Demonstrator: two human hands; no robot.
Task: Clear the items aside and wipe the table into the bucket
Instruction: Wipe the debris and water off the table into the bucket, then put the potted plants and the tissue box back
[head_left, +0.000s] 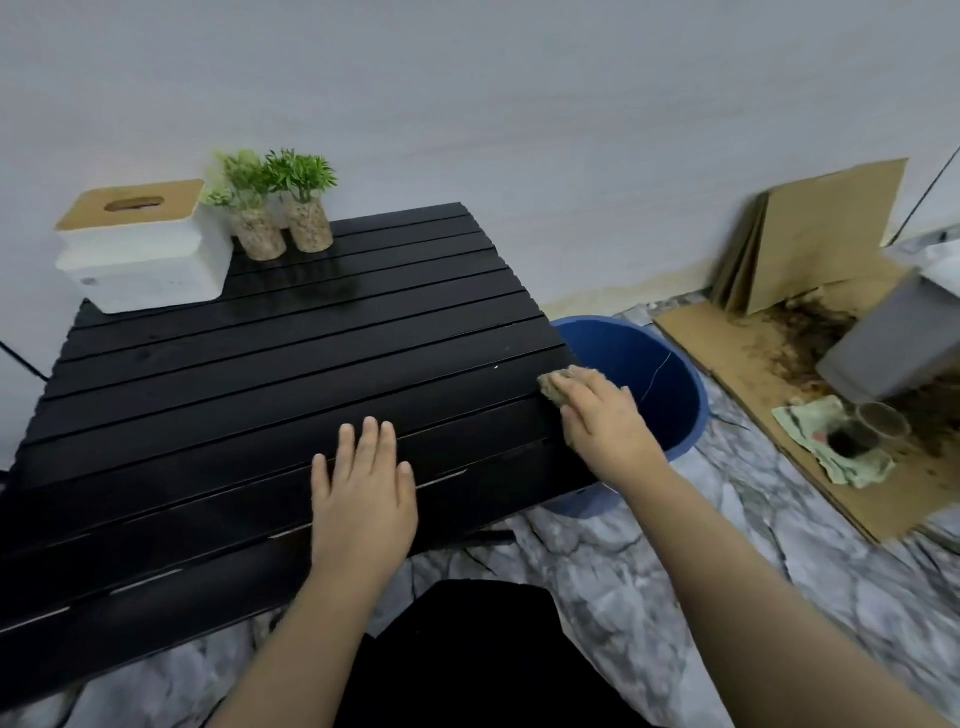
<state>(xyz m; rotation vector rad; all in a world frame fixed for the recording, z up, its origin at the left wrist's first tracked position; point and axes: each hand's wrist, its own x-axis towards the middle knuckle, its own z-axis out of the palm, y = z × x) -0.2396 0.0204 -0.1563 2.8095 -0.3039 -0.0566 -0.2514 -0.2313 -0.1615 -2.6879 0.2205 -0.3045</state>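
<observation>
At table's (249, 374) right edge, my right hand (605, 421) presses the sponge (553, 391) flat toward the bucket (670, 374); left hand (363, 483), spread empty, should brace

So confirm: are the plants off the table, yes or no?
No, both small plants stand on the table's far left corner beside the tissue box.

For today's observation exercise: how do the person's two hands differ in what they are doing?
The left hand lies flat and empty on the black table, inward from the edge; the right hand presses a sponge at the table's edge, above the blue bucket. Both are palm-down.
</observation>
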